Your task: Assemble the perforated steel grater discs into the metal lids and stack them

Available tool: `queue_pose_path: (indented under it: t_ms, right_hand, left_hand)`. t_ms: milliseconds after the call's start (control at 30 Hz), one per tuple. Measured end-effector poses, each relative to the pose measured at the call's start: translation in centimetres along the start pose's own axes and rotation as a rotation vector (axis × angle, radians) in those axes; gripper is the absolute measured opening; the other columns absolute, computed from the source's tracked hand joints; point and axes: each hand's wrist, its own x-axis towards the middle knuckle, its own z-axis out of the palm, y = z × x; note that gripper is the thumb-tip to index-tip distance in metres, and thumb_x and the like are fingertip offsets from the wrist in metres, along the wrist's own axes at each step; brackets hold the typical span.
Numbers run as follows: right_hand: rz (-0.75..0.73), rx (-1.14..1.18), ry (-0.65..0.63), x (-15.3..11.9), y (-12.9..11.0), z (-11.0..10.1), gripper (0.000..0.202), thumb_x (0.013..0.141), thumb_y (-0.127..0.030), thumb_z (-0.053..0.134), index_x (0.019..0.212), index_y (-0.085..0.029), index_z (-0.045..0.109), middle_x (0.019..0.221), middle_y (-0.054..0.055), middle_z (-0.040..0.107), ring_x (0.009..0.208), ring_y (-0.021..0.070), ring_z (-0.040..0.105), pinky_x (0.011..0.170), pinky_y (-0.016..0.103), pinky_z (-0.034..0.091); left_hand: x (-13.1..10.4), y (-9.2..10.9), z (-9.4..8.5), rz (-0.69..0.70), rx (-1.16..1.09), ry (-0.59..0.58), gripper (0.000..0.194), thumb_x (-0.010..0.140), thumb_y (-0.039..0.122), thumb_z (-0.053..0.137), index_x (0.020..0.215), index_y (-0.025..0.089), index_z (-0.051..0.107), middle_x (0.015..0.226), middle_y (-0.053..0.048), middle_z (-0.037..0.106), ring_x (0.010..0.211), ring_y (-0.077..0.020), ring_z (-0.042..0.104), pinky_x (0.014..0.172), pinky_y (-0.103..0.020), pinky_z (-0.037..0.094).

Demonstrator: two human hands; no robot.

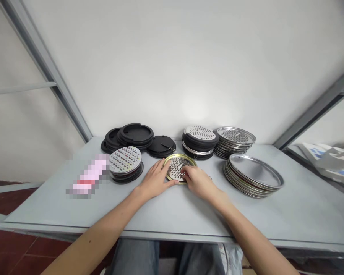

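My left hand [155,178] clasps the left side of a gold rim [183,156], its thumb along the near edge at six o'clock and its fingers reaching toward ten. My right hand [200,181] comes in from four o'clock with fingers bent onto the grater [176,167]; whether that grip pinches a small part or only presses on the holes, I cannot tell from here. The grater sits inside the rim, between my two hands on the worktop [180,214].

I judge this piece partway done: grater and rim are together, but with both hands on it I would not call it finished.

Farther out, a black disc [160,146] lies at eleven o'clock and black trays [136,133] are heaped at ten. The pile at one o'clock [200,133] has a pale grater set on a black ring, so it looks further along; I cannot count how many are complete. The pale stack [125,159] at nine also seems gathered, beside a blurred-out pink item [88,175]. Steel graters [236,135] at two and flat lids [258,170] at three stand in separate stacks, probably waiting.
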Motion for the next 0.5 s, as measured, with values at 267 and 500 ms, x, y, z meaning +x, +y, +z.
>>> queue_pose_path:
  t_ms: [267, 500]
  right_hand:
    - [-0.026, 0.039, 0.093, 0.18, 0.06, 0.00, 0.023, 0.087, -0.011, 0.044, 0.101, -0.012, 0.062, 0.100, 0.014, 0.066, 0.092, 0.0209, 0.060, 0.075, 0.026, 0.040]
    - [-0.025, 0.074, 0.061, 0.05, 0.38, -0.52, 0.026, 0.084, -0.015, 0.048, 0.105, -0.016, 0.063, 0.097, 0.011, 0.068, 0.086, 0.0200, 0.062, 0.072, 0.026, 0.040]
  left_hand:
    - [0.10, 0.27, 0.44, -0.011, 0.028, 0.068, 0.080, 0.077, 0.061, 0.061, 0.140, 0.021, 0.033, 0.139, -0.016, 0.043, 0.130, -0.0338, 0.039, 0.105, -0.048, 0.034]
    - [-0.02, 0.26, 0.24, 0.007, -0.002, 0.126, 0.069, 0.082, 0.054, 0.058, 0.138, 0.019, 0.039, 0.143, -0.016, 0.038, 0.132, -0.0326, 0.036, 0.107, -0.047, 0.034]
